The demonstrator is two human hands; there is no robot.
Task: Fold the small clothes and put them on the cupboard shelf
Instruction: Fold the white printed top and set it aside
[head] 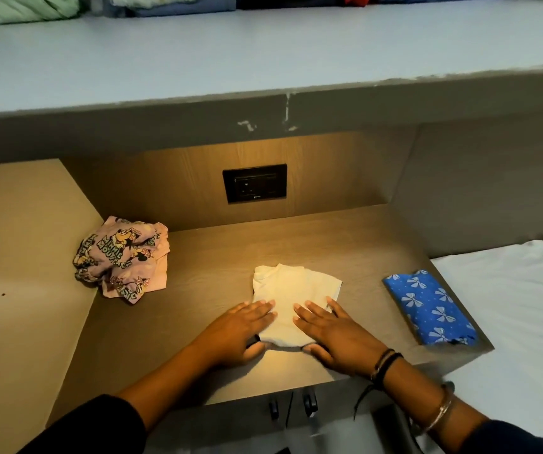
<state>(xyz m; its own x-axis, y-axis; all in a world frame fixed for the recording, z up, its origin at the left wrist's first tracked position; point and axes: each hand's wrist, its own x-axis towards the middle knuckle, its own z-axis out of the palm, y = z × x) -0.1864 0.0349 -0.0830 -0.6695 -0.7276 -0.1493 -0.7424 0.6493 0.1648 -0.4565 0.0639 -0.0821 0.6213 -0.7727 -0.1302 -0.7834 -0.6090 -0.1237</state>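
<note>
Big pale shelf (263,57) up top has folded clothes along its back edge. Below, on the lit wooden counter (198,362) – cream garment (291,299) dead centre, left hand (239,332) and right hand (332,332) pressing it flat, fingers spread, nothing gripped. Crumpled pink printed garment (122,257) sits left, folded blue bow-print one (430,306) right.

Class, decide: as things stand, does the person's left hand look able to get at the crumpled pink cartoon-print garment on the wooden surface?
Probably yes. The left hand rests flat on the folded cream cloth, and only bare wooden surface lies between it and the crumpled pink cartoon-print garment on its side. Nothing blocks the way.
</note>
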